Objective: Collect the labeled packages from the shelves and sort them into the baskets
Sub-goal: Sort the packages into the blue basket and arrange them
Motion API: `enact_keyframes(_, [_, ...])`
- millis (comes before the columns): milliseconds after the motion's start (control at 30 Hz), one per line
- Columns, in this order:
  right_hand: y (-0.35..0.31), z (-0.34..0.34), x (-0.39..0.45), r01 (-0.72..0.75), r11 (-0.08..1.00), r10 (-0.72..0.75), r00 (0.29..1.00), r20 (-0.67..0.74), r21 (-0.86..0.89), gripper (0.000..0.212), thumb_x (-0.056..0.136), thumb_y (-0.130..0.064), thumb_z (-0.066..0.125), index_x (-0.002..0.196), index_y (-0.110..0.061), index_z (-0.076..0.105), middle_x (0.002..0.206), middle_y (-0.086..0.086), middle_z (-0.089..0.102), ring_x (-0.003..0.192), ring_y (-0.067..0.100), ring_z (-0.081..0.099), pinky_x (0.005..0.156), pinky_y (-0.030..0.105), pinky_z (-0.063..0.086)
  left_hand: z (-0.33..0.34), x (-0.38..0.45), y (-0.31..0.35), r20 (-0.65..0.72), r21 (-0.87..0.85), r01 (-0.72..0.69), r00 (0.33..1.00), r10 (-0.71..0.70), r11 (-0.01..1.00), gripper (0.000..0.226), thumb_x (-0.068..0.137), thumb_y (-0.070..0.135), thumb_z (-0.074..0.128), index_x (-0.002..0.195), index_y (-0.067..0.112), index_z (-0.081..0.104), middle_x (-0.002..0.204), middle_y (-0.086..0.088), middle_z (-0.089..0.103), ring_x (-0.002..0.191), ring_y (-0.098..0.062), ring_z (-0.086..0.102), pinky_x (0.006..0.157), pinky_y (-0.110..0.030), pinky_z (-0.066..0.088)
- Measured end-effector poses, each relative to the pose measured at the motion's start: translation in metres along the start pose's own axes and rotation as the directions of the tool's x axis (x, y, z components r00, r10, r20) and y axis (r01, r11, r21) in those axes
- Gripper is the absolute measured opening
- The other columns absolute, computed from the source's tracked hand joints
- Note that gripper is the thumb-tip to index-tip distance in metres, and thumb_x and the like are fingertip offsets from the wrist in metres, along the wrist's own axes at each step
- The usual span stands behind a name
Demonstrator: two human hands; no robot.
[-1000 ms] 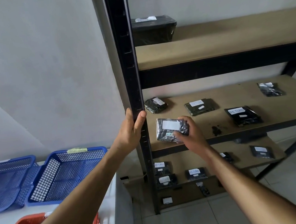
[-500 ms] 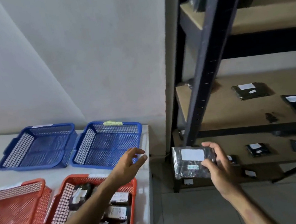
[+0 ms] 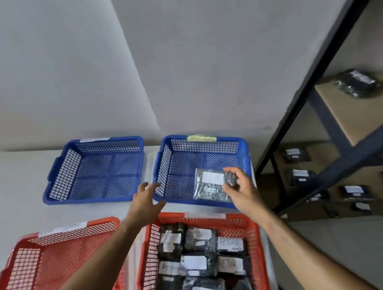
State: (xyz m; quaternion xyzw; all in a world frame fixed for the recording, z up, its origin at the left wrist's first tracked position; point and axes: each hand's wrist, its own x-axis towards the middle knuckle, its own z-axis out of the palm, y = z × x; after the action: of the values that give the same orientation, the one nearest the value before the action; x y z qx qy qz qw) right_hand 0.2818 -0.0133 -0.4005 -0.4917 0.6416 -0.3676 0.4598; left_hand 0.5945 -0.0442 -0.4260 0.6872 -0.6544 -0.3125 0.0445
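Fingers of the right hand [image 3: 242, 190] pinched a labeled package [image 3: 210, 186] over the blue basket [image 3: 164, 169] at the worktop's [image 3: 8, 187] far right corner. Beside that basket's near left corner, the left hand [image 3: 144, 201] hovered, fingers spread and holding nothing.

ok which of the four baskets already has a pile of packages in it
The red basket on the right, nearest the person. It is crowded with labeled black packages; the other red basket and the far-left blue basket hold none.

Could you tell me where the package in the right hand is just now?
The package is over the right blue basket, gripped by the right hand.
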Motion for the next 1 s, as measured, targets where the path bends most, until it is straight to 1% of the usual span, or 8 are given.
enact_keyframes(133, [0.0, 0.051, 0.026, -0.104, 0.994, 0.103, 0.994, -0.032, -0.04, 0.04, 0.093, -0.011, 0.066, 0.118, -0.041, 0.057, 0.091, 0.0, 0.062, 0.059, 0.011, 0.051, 0.048, 0.03, 0.042, 0.0, 0.021, -0.022, 0.14, -0.027, -0.032, 0.99, 0.035, 0.999, 0.076, 0.095, 0.034, 0.069, 0.159, 0.024, 0.03, 0.157, -0.016, 0.035, 0.142, -0.034, 0.042, 0.117, -0.044, 0.038])
enact_keyframes(300, [0.003, 0.088, 0.05, -0.17, 0.985, 0.17, 0.985, -0.017, -0.022, 0.043, 0.092, -0.001, 0.065, 0.125, -0.028, 0.059, 0.107, -0.007, 0.062, 0.083, 0.01, 0.063, 0.057, 0.02, 0.053, 0.007, 0.033, -0.024, 0.141, 0.088, -0.1, 0.986, 0.087, 0.991, 0.082, 0.094, 0.037, 0.069, 0.162, 0.025, 0.024, 0.133, -0.013, 0.06, 0.11, -0.025, 0.064, 0.096, -0.041, 0.053])
enact_keyframes(467, [0.02, 0.116, 0.069, -0.195, 0.974, 0.203, 0.978, 0.054, -0.118, 0.044, 0.093, -0.007, 0.068, 0.13, -0.028, 0.057, 0.119, -0.004, 0.061, 0.093, 0.013, 0.064, 0.073, 0.026, 0.056, 0.009, 0.031, -0.03, 0.1, 0.204, -0.169, 0.983, 0.151, 0.964, 0.077, 0.094, 0.048, 0.068, 0.159, 0.028, 0.032, 0.128, -0.003, 0.064, 0.104, -0.018, 0.066, 0.088, -0.037, 0.056])
enact_keyframes(567, [0.026, 0.125, 0.079, -0.197, 0.964, 0.218, 0.971, 0.103, -0.179, 0.044, 0.094, -0.007, 0.067, 0.131, -0.027, 0.058, 0.117, -0.002, 0.062, 0.089, 0.012, 0.063, 0.069, 0.028, 0.056, 0.012, 0.032, -0.038, 0.077, 0.212, -0.209, 0.977, 0.197, 0.955, 0.073, 0.093, 0.052, 0.068, 0.155, 0.027, 0.039, 0.123, -0.002, 0.068, 0.102, -0.019, 0.067, 0.085, -0.039, 0.057])
enact_keyframes(633, [0.033, 0.128, 0.087, -0.173, 0.952, 0.213, 0.967, 0.138, -0.254, 0.045, 0.094, -0.008, 0.067, 0.133, -0.028, 0.057, 0.121, -0.001, 0.061, 0.098, 0.014, 0.064, 0.079, 0.033, 0.059, 0.014, 0.031, -0.042, 0.055, 0.211, -0.232, 0.973, 0.226, 0.95, 0.068, 0.091, 0.053, 0.069, 0.149, 0.025, 0.047, 0.119, 0.0, 0.07, 0.1, -0.02, 0.068, 0.084, -0.041, 0.058])
enact_keyframes(733, [0.044, 0.133, 0.094, -0.153, 0.921, 0.224, 0.96, 0.166, -0.36, 0.047, 0.091, -0.02, 0.073, 0.134, -0.026, 0.057, 0.129, 0.001, 0.052, 0.111, 0.015, 0.057, 0.093, 0.027, 0.051, 0.014, 0.03, -0.043, 0.026, 0.211, -0.251, 0.968, 0.251, 0.945, 0.062, 0.089, 0.054, 0.07, 0.142, 0.025, 0.056, 0.112, 0.001, 0.073, 0.095, -0.021, 0.069, 0.081, -0.041, 0.057])
enact_keyframes(867, [0.049, 0.14, 0.098, -0.069, 0.847, 0.175, 0.973, 0.154, -0.527, 0.051, 0.085, -0.029, 0.08, 0.132, -0.022, 0.059, 0.118, -0.002, 0.038, 0.104, 0.011, 0.046, 0.089, 0.019, 0.039, 0.009, 0.032, -0.038, 0.046, 0.229, -0.249, 0.968, 0.245, 0.941, 0.054, 0.089, 0.056, 0.069, 0.134, 0.027, 0.062, 0.111, 0.006, 0.074, 0.097, -0.017, 0.069, 0.088, -0.036, 0.054])
enact_keyframes(1000, [0.048, 0.143, 0.101, -0.011, 0.794, 0.123, 0.982, 0.144, -0.608, 0.057, 0.083, -0.03, 0.081, 0.133, -0.019, 0.057, 0.119, -0.001, 0.037, 0.103, 0.012, 0.043, 0.087, 0.023, 0.046, 0.002, 0.032, -0.029, 0.089, 0.264, -0.275, 0.961, 0.26, 0.925, 0.047, 0.091, 0.055, 0.068, 0.127, 0.025, 0.066, 0.108, 0.007, 0.076, 0.095, -0.015, 0.071, 0.093, -0.034, 0.053])
